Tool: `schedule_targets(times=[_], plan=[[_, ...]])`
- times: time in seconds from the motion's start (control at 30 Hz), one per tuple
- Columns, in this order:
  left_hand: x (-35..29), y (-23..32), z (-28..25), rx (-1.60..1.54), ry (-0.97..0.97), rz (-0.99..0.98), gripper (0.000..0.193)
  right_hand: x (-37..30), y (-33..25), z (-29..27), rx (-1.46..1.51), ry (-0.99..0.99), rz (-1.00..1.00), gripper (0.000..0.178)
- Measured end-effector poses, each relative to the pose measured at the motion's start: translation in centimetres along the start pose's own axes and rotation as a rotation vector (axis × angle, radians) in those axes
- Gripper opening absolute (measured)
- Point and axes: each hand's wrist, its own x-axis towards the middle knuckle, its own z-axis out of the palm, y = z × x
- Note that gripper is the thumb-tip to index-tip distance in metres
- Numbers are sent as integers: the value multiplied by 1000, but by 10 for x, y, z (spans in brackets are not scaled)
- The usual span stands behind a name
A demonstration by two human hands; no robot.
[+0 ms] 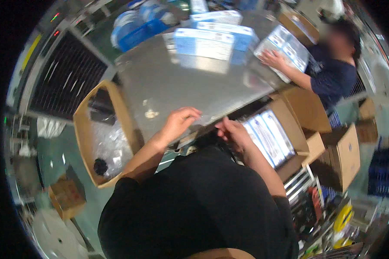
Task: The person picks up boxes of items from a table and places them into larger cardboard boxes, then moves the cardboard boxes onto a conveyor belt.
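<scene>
My left hand (180,122) hovers over the near edge of the metal table (160,90), its fingers bent and drawn together toward the thumb. My right hand (234,133) is just past that edge, with fingers curled in. A gap separates the two hands. Whatever either hand may hold is too small or blurred to make out. Right beside my right hand stands an open cardboard box (293,123) with white and blue printed packs (268,137) inside. Small pale scraps (150,111) lie on the tabletop, left of my left hand.
White-and-blue cartons (203,43) stand at the table's far side. At the right, a co-worker (333,69) rests a hand on a plastic-wrapped pack (285,47). A cardboard box of clear plastic waste (112,146) is at the left. Another open carton (341,159) stands at the right.
</scene>
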Motion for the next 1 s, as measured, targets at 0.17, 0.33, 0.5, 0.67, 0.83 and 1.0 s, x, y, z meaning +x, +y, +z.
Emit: schedule_targets(times=[0.17,0.33,0.5,0.67,0.83,1.0], plan=[[32,29,106,56,-270,151,22,-25,41,-80,247,239,3,19],[21,36,158,-54,-222,-45,40,-31,109,-199,593,860,29,10],[44,45,174,77,-384,60,36,8,211,-314,933,1233,97,17],[62,21,164,75,-465,-130,30,-9,162,-290,1038,1150,107,24],[94,-18,165,7,-447,-172,26,-26,159,-279,969,1202,54,28],[138,-12,178,120,-614,-246,63,-40,173,-294,811,1394,189,21]])
